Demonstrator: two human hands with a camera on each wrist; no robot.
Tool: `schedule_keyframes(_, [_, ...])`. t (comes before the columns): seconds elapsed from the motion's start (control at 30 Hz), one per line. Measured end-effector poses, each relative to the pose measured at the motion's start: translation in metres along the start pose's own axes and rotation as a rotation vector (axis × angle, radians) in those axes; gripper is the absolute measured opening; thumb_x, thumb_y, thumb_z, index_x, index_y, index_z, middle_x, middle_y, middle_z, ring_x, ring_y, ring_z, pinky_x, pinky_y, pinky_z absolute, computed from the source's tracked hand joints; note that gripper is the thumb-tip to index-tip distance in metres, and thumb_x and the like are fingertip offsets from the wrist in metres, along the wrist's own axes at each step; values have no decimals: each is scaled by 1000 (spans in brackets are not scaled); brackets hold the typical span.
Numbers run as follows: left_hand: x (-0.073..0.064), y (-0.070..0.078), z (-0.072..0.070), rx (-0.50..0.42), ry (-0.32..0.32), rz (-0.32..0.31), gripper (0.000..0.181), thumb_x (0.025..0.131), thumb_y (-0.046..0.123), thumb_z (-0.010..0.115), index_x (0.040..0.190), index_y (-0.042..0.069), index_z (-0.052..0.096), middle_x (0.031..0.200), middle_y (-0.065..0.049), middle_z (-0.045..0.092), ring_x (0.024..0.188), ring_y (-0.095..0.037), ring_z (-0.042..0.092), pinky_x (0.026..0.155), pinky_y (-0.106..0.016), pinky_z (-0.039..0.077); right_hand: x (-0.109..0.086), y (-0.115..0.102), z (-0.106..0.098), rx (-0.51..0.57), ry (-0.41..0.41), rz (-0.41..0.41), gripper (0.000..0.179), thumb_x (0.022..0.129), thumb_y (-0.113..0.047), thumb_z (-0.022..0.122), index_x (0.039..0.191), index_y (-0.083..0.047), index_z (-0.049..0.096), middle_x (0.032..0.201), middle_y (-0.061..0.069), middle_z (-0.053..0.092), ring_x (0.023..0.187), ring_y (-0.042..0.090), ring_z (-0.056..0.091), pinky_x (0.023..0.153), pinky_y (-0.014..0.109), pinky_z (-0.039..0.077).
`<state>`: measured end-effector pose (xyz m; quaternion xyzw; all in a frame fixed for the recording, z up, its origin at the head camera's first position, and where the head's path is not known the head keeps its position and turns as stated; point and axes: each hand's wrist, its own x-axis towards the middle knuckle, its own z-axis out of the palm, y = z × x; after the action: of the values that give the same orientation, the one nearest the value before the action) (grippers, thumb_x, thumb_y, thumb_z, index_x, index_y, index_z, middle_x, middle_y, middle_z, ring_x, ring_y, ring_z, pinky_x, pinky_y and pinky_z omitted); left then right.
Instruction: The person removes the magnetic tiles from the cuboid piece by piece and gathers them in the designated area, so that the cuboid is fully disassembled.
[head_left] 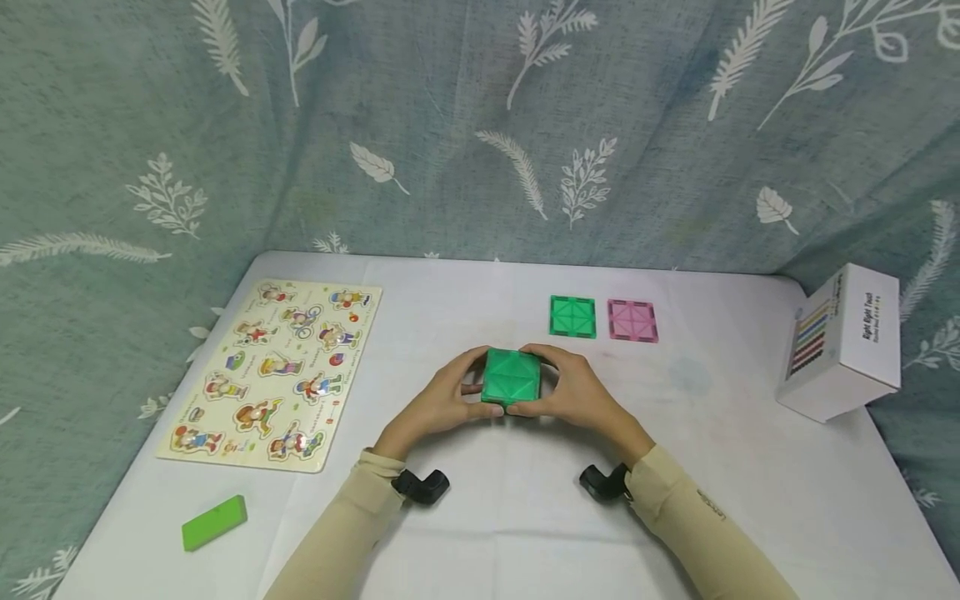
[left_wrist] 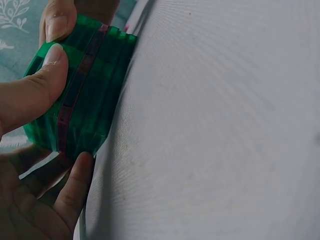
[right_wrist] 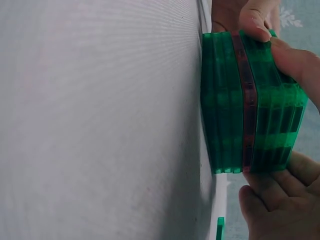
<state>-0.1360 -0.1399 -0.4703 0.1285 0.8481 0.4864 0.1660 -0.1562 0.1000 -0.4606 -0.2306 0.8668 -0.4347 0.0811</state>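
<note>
Nearest, two beige sleeves, the left one point(head_left: 341, 533) and the right one point(head_left: 705, 525), reach in over a smooth white cloth point(head_left: 712, 433) with faint creases. Off to the near left lies a solid, matte, lime-green block point(head_left: 214, 523), a plain oblong set at a slant. A rounded black device point(head_left: 423, 487) sits at the left cuff, and a matching one point(head_left: 602, 483) at the right.

Beyond the cuffs, in the middle of the scene, the left hand point(head_left: 442, 396) and the right hand point(head_left: 573, 387) together grip a square stack of tiles point(head_left: 511, 375), thumbs along its near side, fingers curled about its flanks. The tiles are glossy, translucent green plastic with ridged edges; one reddish-pink layer point(right_wrist: 248, 105) runs through them as a band. The stack is upright and low at the cloth; whether its underside touches I cannot tell.

To the left lies a flat, pale-yellow board point(head_left: 272, 390) with rounded corners and printed cartoon figures. On the right stands a white cardboard box point(head_left: 843, 346), sharp-edged, with coloured stripes on one face. Farther off, right of centre, a see-through green tile point(head_left: 573, 317) lies just beside a pink one point(head_left: 632, 321). Farthest hangs a grey-green curtain point(head_left: 450, 100), softly rippled and patterned with white leaves.
</note>
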Motion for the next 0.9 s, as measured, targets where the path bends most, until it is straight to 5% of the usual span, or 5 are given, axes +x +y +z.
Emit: schedule_keyframes(0.9, [2,2,-3,-40,-17,13,90,78,24,88,151,18,37,155,-8,41,140,-29,49,105,-33,55,2,3,-4,-41,-24,-57,81,67,-43,93,136,-13,61,135,4,66,125,24,63,106,48,53])
